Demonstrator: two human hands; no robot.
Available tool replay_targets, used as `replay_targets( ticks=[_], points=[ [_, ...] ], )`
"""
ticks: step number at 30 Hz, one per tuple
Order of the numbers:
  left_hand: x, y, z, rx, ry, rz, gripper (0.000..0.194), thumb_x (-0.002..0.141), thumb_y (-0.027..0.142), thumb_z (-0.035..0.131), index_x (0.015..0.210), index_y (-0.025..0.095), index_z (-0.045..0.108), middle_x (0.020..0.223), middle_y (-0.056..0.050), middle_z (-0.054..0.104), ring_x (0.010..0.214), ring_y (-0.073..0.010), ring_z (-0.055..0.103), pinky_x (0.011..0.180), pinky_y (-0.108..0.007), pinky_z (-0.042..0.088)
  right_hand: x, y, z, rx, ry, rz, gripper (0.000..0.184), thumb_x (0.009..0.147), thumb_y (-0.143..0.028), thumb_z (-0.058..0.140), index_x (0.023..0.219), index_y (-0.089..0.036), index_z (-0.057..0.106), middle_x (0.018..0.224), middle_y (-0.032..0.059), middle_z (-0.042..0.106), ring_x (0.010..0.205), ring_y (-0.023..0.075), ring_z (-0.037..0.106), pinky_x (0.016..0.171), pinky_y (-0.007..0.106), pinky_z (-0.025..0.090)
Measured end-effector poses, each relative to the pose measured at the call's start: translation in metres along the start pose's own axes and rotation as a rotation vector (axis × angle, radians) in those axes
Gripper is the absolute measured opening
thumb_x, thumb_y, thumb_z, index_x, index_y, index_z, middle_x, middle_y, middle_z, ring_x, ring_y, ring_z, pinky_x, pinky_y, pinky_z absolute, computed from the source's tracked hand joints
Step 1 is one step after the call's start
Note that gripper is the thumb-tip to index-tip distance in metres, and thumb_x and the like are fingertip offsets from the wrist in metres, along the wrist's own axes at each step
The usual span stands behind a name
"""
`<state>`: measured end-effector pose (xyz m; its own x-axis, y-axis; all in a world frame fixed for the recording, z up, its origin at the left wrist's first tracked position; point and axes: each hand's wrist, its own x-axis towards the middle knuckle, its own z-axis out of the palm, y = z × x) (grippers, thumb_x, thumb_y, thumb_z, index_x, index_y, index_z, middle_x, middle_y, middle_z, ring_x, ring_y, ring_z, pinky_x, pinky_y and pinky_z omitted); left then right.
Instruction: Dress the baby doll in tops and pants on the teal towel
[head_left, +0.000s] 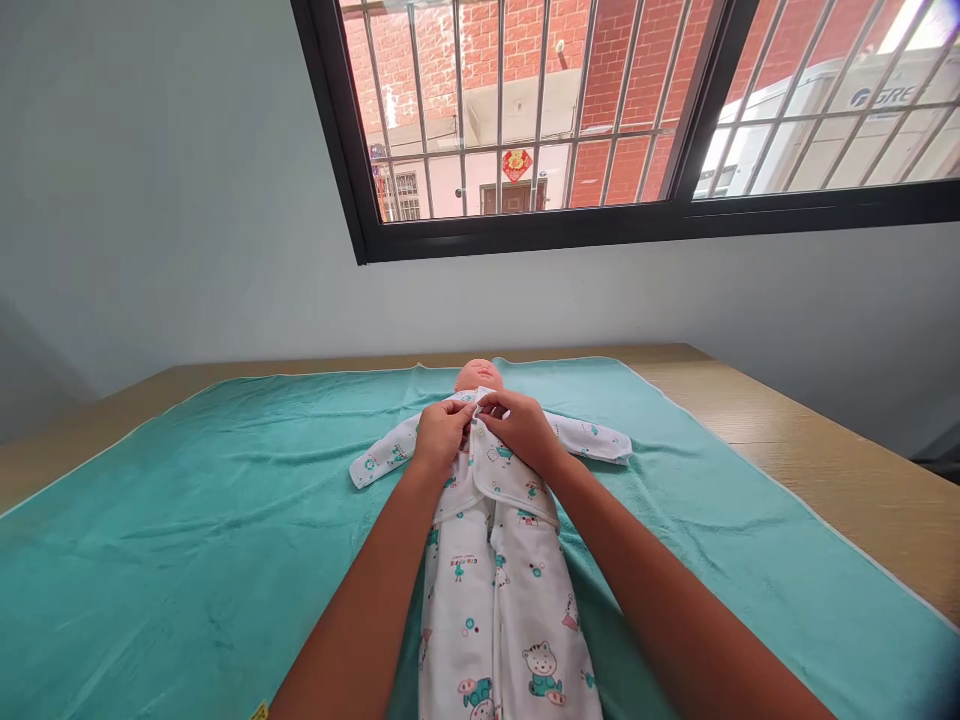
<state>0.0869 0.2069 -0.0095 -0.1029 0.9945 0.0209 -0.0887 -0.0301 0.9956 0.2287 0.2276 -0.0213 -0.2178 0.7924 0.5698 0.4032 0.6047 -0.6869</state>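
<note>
A baby doll (480, 375) lies on its back with its head toward the wall. It wears a white baby jacket (510, 475) printed with small animals, sleeves spread to both sides, and matching white trousers (457, 600). My left hand (444, 432) pinches the jacket's front edge just below the neck. Facing it, my right hand (519, 428) pinches the other front edge, with fingertips almost meeting the left ones. Lower down, the jacket fronts hang apart over the trousers. My fingers partly hide the fastening at the neck.
A teal blanket (247, 520) with a pale edge covers most of the wooden table (847, 460). Behind the table stands a grey wall (187, 200) with a dark-framed, barred window (517, 235). A small yellow tag (259, 711) shows at the bottom edge.
</note>
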Motion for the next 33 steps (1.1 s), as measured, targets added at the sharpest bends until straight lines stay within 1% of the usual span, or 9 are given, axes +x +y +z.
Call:
replay_targets(
  ticks=[4, 7, 12, 16, 19, 24, 28, 31, 33],
  points=[
    [-0.005, 0.004, 0.003, 0.033, 0.010, 0.006, 0.031, 0.066, 0.042, 0.072, 0.072, 0.012, 0.068, 0.051, 0.003, 0.053, 0.042, -0.0069, 0.043, 0.041, -0.020, 0.029, -0.001, -0.005, 0.000, -0.104, 0.009, -0.074, 0.009, 0.080, -0.016, 0.060, 0.084, -0.020, 0.067, 0.077, 0.0003, 0.066, 0.069, 0.0134, 0.056, 0.067, 0.026, 0.043],
    [-0.004, 0.004, 0.004, 0.055, 0.025, 0.012, 0.027, 0.061, 0.033, 0.074, 0.077, 0.012, 0.071, 0.053, 0.002, 0.057, 0.044, -0.0069, 0.044, 0.043, -0.020, 0.031, -0.001, -0.006, 0.000, -0.148, 0.024, -0.106, 0.010, 0.080, -0.013, 0.057, 0.081, -0.020, 0.064, 0.080, 0.0004, 0.065, 0.070, 0.0132, 0.055, 0.067, 0.025, 0.041],
    [0.000, 0.000, 0.006, 0.055, 0.061, 0.061, 0.023, 0.059, 0.023, 0.069, 0.078, 0.011, 0.074, 0.063, -0.003, 0.067, 0.053, -0.0108, 0.053, 0.050, -0.022, 0.039, -0.002, -0.004, 0.002, -0.082, 0.028, -0.074, 0.007, 0.079, -0.016, 0.059, 0.083, -0.020, 0.063, 0.078, -0.0005, 0.064, 0.069, 0.0130, 0.055, 0.066, 0.025, 0.041],
    [-0.002, 0.000, 0.010, 0.000, 0.109, 0.090, 0.023, 0.058, 0.018, 0.065, 0.078, 0.011, 0.075, 0.073, -0.006, 0.072, 0.066, -0.0152, 0.061, 0.061, -0.024, 0.046, -0.002, -0.005, 0.002, 0.084, 0.003, 0.011, 0.009, 0.078, -0.021, 0.060, 0.085, -0.019, 0.065, 0.076, -0.0013, 0.064, 0.068, 0.0127, 0.056, 0.065, 0.024, 0.043],
    [-0.004, 0.001, 0.011, 0.004, 0.133, 0.148, 0.022, 0.059, 0.013, 0.063, 0.078, 0.012, 0.073, 0.079, -0.006, 0.072, 0.073, -0.0158, 0.063, 0.068, -0.025, 0.047, -0.001, -0.006, 0.001, 0.222, -0.047, 0.099, 0.014, 0.077, -0.025, 0.061, 0.089, -0.019, 0.067, 0.081, -0.0003, 0.067, 0.074, 0.0143, 0.060, 0.069, 0.025, 0.045],
    [-0.003, -0.002, 0.010, -0.039, 0.128, 0.180, 0.030, 0.061, 0.012, 0.062, 0.091, 0.015, 0.063, 0.071, 0.000, 0.066, 0.064, -0.0116, 0.058, 0.064, -0.024, 0.045, 0.002, -0.004, 0.000, 0.287, -0.020, 0.220, 0.017, 0.080, -0.033, 0.059, 0.085, -0.019, 0.067, 0.085, 0.0015, 0.069, 0.080, 0.0168, 0.061, 0.073, 0.028, 0.045],
    [-0.003, -0.003, 0.009, -0.067, 0.107, 0.199, 0.030, 0.063, 0.012, 0.062, 0.092, 0.017, 0.058, 0.075, 0.001, 0.064, 0.067, -0.0117, 0.059, 0.066, -0.024, 0.045, 0.004, 0.004, -0.002, 0.362, -0.036, 0.267, 0.015, 0.075, -0.030, 0.062, 0.085, -0.019, 0.063, 0.085, 0.0009, 0.067, 0.078, 0.0161, 0.059, 0.071, 0.027, 0.044],
    [-0.002, -0.003, 0.009, 0.007, 0.071, 0.193, 0.021, 0.068, 0.015, 0.061, 0.088, 0.017, 0.060, 0.078, -0.001, 0.064, 0.070, -0.0132, 0.059, 0.068, -0.026, 0.045, 0.004, 0.014, -0.003, 0.449, -0.005, 0.327, 0.018, 0.069, -0.026, 0.065, 0.086, -0.020, 0.062, 0.085, 0.0001, 0.064, 0.078, 0.0151, 0.057, 0.070, 0.026, 0.044],
    [0.000, -0.004, 0.008, 0.151, 0.111, 0.215, 0.018, 0.069, 0.012, 0.058, 0.085, 0.017, 0.062, 0.087, -0.004, 0.064, 0.074, -0.0141, 0.059, 0.072, -0.027, 0.046, 0.004, 0.019, -0.003, 0.484, 0.044, 0.388, 0.019, 0.068, -0.026, 0.064, 0.086, -0.020, 0.062, 0.082, -0.0007, 0.062, 0.073, 0.0141, 0.056, 0.067, 0.026, 0.043]
  ],
)
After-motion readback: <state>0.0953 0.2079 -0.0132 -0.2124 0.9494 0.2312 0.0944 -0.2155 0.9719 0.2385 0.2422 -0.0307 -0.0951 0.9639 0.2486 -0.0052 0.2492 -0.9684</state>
